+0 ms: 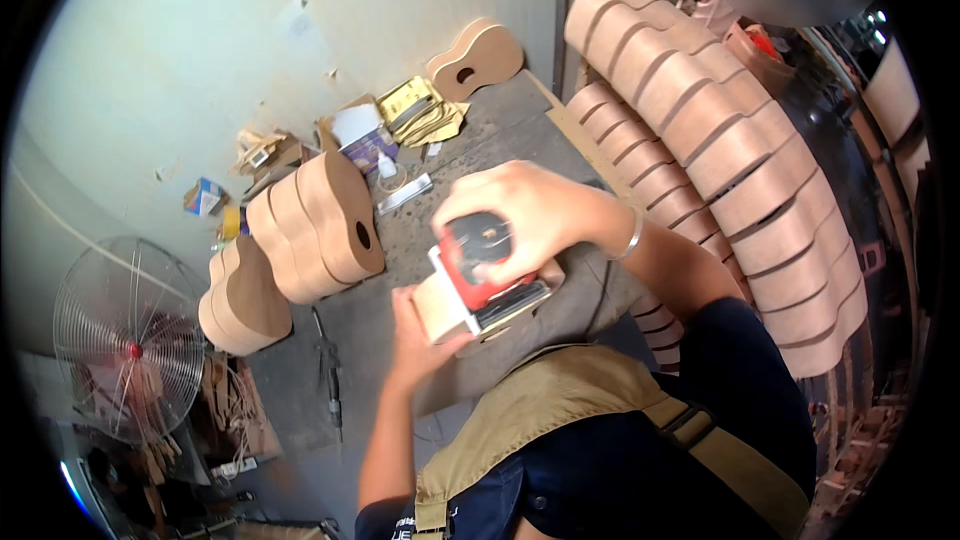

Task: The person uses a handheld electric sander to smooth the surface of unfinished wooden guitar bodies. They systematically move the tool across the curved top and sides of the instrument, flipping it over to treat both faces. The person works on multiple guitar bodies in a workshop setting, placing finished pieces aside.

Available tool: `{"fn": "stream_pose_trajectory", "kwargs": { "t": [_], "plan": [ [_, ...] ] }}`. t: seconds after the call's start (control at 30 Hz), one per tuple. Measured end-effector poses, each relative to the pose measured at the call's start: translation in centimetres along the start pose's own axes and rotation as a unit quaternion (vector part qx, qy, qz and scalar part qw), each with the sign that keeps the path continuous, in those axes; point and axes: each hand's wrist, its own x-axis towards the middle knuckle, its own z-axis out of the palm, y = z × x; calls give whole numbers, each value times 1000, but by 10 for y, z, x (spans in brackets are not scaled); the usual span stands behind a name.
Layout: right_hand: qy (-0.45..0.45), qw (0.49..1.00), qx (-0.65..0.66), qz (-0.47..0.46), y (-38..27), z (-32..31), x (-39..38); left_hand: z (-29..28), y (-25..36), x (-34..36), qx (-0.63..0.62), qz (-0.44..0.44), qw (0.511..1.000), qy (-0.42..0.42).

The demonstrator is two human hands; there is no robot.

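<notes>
Right hand point(520, 210) grip clamped on red sander point(480, 275), pressing down on small guitar body point(445, 305). Left hand point(415, 335) wraps body from below, bracing it. More bodies point(320, 225) stacked beyond on tabletop point(420, 230).

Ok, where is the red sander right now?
In the head view the sander sits at centre, under the right hand, pressed on a wooden body that the left hand steadies from below.
</notes>
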Motion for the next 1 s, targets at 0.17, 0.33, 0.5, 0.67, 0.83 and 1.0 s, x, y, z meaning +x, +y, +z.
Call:
{"fn": "stream_pose_trajectory", "kwargs": {
  "t": [0.17,0.33,0.5,0.67,0.83,1.0],
  "plan": [
    [94,985,121,80,32,11,-93,-34,-51,-37,-56,-71,995,36],
    [179,964,136,141,44,47,-140,-43,-41,-40,-70,-95,993,28],
    [65,994,77,45,2,3,-49,-30,-29,-24,-3,-43,999,8],
    [-44,997,-37,53,-21,1,-4,-21,-14,-8,-9,-48,999,-2],
    [81,990,106,40,24,10,-68,-35,-38,-37,-90,-93,991,37],
    [171,973,92,128,34,21,-135,-25,-33,-33,-43,-56,997,14]
  ]
}}
